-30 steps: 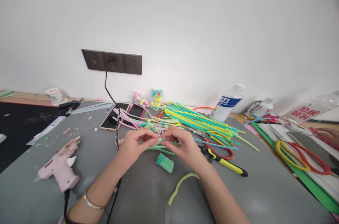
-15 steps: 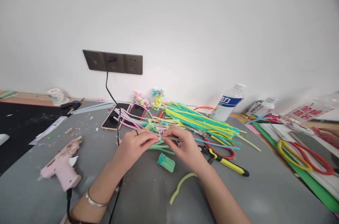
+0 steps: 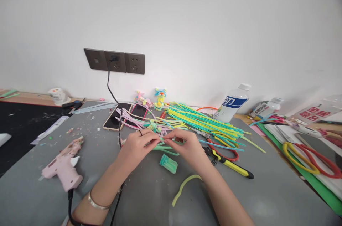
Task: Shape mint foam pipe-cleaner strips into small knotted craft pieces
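My left hand and my right hand meet fingertip to fingertip over the grey table. Both pinch a tiny green piece of pipe cleaner, mostly covered by the fingers. Just below them lies a short bundled roll of green pipe cleaner. A curved yellow-green pipe cleaner rests beside my right forearm. Beyond the fingers are pink pipe cleaners and a small green-and-yellow twisted figure. Long yellow and teal pipe cleaners are heaped behind my right hand.
A pink glue gun with a black cord lies at left. Pliers with yellow-black handles lie right of my hand. Two phones, small figures and a bottle are at the back. Scissors lie far right.
The view has shifted slightly, so things sit a little further right. Both hands keep their pinch on the small green piece, with only slight finger movement.
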### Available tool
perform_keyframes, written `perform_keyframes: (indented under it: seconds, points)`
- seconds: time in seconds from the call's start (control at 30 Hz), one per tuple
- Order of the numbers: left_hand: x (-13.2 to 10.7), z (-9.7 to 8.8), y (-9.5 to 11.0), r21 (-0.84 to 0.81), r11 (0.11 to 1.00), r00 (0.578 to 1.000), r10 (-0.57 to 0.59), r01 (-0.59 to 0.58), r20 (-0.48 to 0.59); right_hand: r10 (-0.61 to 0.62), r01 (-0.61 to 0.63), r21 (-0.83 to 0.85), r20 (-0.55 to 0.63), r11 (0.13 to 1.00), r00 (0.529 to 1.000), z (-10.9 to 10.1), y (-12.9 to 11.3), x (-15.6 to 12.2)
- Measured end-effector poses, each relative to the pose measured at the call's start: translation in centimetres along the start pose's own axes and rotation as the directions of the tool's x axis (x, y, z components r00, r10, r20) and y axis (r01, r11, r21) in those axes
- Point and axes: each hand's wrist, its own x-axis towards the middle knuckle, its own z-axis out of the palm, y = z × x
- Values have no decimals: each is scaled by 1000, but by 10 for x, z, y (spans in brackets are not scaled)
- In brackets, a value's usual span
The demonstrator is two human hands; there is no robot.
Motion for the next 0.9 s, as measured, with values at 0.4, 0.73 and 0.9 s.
perform_keyframes:
  seconds: [0.4, 0.73, 0.9]
  points:
    - [2, 0, 0, -53, 998, 998, 37, -34, 55, -99, 107, -156, 58, 982, 993, 0, -5, -2]
    - [3, 4, 3, -384, 904, 979, -205, 188, -3, 10, -12, 44, 36, 999, 999, 3, -12, -2]
    - [8, 4, 10, -696, 629, 907, -413, 347, 80, 109, -135, 344, 94, 929, 990, 3, -19, 0]
